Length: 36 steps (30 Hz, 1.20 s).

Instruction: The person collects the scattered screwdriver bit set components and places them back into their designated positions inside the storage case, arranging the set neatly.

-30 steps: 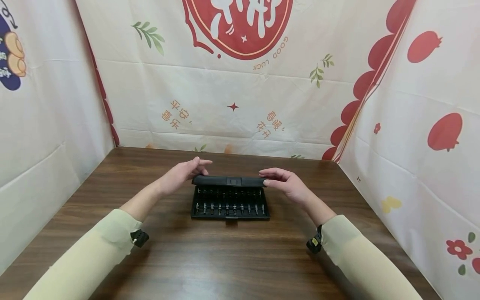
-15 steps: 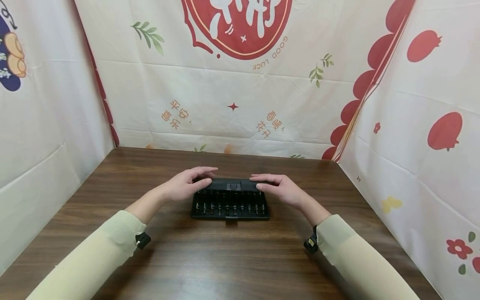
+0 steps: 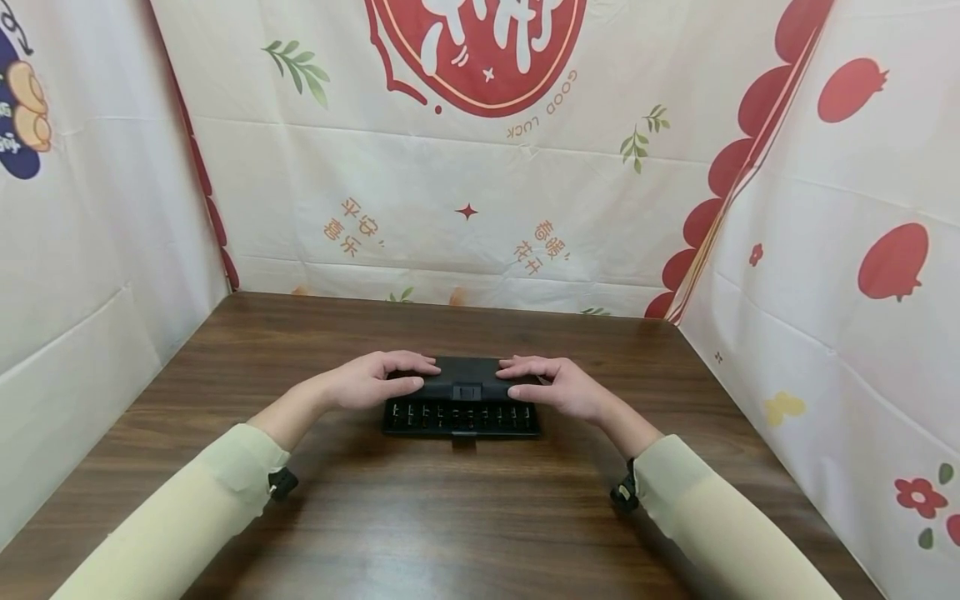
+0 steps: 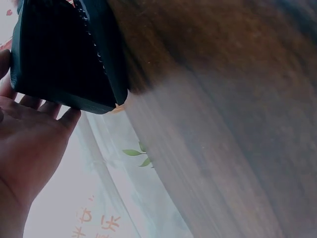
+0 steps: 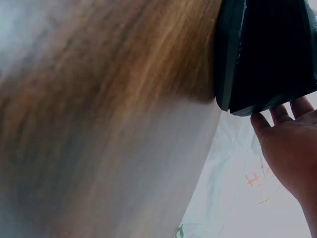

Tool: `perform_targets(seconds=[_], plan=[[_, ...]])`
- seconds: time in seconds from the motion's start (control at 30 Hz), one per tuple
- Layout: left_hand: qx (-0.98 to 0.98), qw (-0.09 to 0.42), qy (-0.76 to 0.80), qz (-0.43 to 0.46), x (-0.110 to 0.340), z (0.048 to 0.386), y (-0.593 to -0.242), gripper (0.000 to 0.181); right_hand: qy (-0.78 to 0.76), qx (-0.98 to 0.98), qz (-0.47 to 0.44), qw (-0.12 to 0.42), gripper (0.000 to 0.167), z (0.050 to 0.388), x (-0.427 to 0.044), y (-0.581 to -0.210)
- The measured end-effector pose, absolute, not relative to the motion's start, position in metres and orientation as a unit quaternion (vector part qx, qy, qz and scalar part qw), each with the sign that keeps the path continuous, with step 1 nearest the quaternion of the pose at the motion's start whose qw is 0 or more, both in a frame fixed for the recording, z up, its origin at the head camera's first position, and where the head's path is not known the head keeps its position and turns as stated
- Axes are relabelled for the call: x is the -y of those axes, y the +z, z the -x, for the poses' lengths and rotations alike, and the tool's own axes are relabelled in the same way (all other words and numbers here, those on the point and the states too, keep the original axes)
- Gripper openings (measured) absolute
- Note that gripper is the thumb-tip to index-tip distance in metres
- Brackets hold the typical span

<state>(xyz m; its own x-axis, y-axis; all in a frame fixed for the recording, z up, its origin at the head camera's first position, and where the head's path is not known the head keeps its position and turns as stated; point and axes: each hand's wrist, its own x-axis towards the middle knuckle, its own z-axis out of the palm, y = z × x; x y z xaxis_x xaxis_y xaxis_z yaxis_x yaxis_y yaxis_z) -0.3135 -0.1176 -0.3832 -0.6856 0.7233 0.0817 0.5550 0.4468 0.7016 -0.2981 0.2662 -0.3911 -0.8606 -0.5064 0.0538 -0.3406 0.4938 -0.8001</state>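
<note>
A black bit case (image 3: 461, 432) lies on the table with its hinged lid (image 3: 467, 372) tilted partway down over the base. Small shiny bits (image 3: 453, 412) show in a row along the front of the base; the lid hides those behind. At the lid's left end, my left hand (image 3: 367, 382) holds it, thumb along the front edge and fingers over the top. My right hand (image 3: 570, 390) grips the right end in the same way. Both wrist views show the dark wedge between lid (image 4: 54, 49) and base (image 4: 106, 44), with fingertips against the lid's side.
The brown wooden table (image 3: 465, 525) extends around the case. A printed cloth (image 3: 465, 167) hangs behind it, and more cloth closes off the left and right sides. Black wrist cameras (image 3: 282, 483) sit at both sleeve cuffs.
The lid has swung down toward me, covering the rear row of bits. My left hand shifted from the lid's far edge to its left end; both hands came down with the lid.
</note>
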Motion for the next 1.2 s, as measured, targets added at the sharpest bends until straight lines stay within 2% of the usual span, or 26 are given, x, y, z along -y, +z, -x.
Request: perform_targets(seconds=[0.8,1.2], plan=[[-0.850,0.149,0.310,-0.399,0.119,0.304,-0.393,0.050,-0.352,-0.894,0.264,0.082,0.034,0.289,-0.262,-0.400],[-0.859,0.134,0.269,-0.414,0.117,0.298,-0.398,0.051,-0.326,-0.900,0.273,0.097,0.032,0.284,-0.258,-0.397]])
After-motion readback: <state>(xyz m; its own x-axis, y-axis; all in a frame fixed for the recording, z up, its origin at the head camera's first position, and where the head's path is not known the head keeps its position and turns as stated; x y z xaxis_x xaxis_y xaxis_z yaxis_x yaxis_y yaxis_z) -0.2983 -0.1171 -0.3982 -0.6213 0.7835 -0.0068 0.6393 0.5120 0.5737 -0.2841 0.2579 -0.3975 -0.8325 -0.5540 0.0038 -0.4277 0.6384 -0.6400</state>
